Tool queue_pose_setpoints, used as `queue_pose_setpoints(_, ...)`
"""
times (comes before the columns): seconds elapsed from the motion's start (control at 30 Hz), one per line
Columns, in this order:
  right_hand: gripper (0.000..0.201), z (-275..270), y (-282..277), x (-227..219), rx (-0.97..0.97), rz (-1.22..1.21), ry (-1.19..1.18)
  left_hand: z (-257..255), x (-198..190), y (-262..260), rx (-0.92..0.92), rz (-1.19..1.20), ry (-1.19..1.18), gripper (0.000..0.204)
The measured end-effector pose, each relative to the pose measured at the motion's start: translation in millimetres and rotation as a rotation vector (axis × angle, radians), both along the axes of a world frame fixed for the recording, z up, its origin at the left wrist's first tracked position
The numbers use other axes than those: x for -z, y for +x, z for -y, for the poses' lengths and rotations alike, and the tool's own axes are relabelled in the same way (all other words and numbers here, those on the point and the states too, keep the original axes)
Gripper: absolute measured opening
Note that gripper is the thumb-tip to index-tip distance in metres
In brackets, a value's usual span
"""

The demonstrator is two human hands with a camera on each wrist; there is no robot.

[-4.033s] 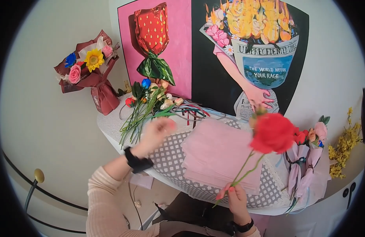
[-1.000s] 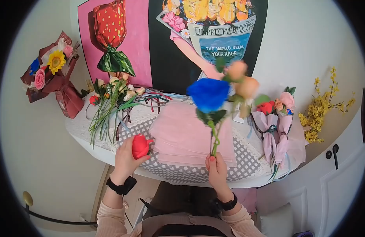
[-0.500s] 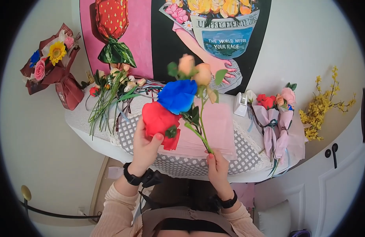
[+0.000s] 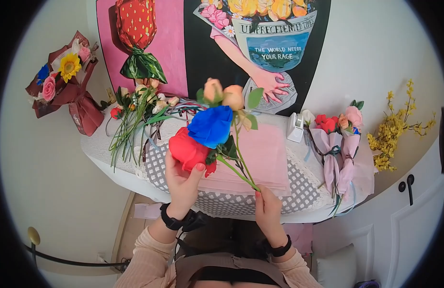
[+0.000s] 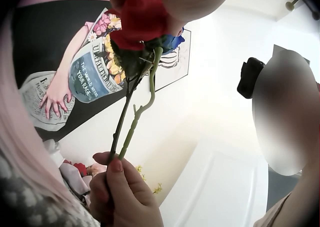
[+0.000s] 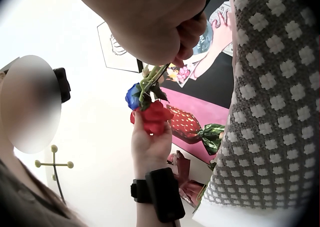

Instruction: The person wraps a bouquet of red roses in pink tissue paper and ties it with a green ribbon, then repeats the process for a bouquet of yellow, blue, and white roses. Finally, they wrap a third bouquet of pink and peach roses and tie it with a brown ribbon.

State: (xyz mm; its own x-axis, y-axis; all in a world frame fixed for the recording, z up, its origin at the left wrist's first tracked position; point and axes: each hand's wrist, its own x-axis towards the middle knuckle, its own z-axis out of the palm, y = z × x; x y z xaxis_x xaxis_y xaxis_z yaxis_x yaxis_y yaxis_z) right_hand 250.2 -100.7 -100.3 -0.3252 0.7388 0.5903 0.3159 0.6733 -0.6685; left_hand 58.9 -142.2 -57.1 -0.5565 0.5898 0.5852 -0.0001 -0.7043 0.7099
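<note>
My left hand (image 4: 182, 188) cups the head of a red rose (image 4: 187, 149) from below, fingers and thumb round its petals. Pressed against it is a blue rose (image 4: 211, 126), with peach roses (image 4: 233, 98) on leafy stems just beyond. The thumb and fingers of my right hand (image 4: 269, 207) pinch the gathered green stems (image 4: 243, 179) near their lower ends, above the table's front edge. In the left wrist view the right hand (image 5: 124, 194) grips a dark stem and a green stem together. Pink wrapping sheets (image 4: 272, 165) lie stacked beneath the flowers.
Loose flowers (image 4: 131, 127) and ribbons lie at the back left, beside a maroon-wrapped bouquet (image 4: 80, 108). A small white dispenser (image 4: 295, 128), two pink-wrapped bouquets (image 4: 330, 149) and yellow blossoms (image 4: 386, 143) are on the right. A dotted grey cloth (image 4: 303, 192) covers the table's middle.
The right hand first held a red rose, later blue and peach ones. The left hand has brought the red rose rightward against the blue one. Over the last half second the flowers shift only slightly.
</note>
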Motion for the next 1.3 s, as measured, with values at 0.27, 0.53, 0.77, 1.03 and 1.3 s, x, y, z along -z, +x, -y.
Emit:
queue_pose_setpoints(0.27,0.012,-7.5,-0.8,13.5,-0.005,-0.018,0.095,2.2,7.7,-6.6,0.007,0.003,-0.113,0.063)
queue_pose_setpoints(0.53,0.012,-4.2,-1.4,9.6,-0.018,-0.021,-0.051,2.0,10.5,-14.7,-0.049,-0.09,-0.089,0.067)
queue_pose_setpoints(0.77,0.013,-5.7,-0.6,10.4,-0.038,0.058,-0.026,2.0,16.1,-18.8,-0.021,-0.091,-0.116,0.066)
queue_pose_setpoints(1.03,0.014,-10.0,4.8,7.9,-0.025,0.102,0.051,7.4,17.9,-35.8,0.007,-0.25,-0.301,0.058)
queue_pose_setpoints(1.3,0.016,-8.5,12.3,-5.7,-0.051,0.197,0.111,7.1,13.5,-40.8,-0.171,-0.635,-0.307,0.045)
